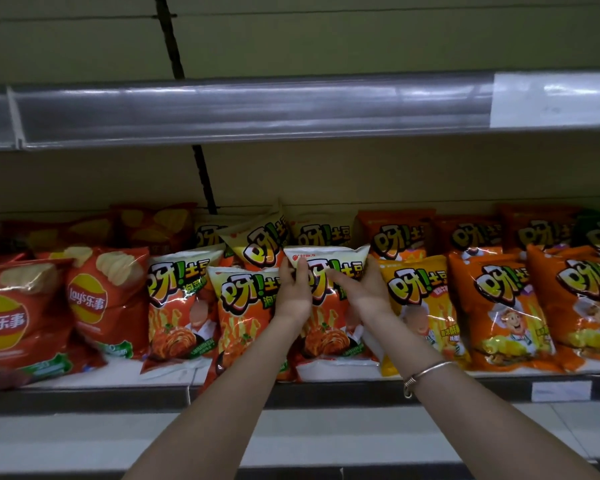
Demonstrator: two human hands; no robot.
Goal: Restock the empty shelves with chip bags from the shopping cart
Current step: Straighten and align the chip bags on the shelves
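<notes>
A white-and-red chip bag (pixel 329 327) stands upright at the front of the middle shelf (pixel 118 386). My left hand (pixel 293 289) grips its upper left edge, thumb on the front. My right hand (pixel 364 285) holds its upper right edge with fingers laid across the front. Two matching bags (pixel 243 317) (pixel 177 306) stand just left of it. The shopping cart is out of view.
Red Lay's bags (pixel 97 299) fill the shelf's left. Yellow (pixel 420 306) and orange (pixel 499 306) bags fill the right, with more bags behind. The upper shelf (pixel 257 109) with a clear price rail holds nothing visible. A bracelet (pixel 426 372) circles my right wrist.
</notes>
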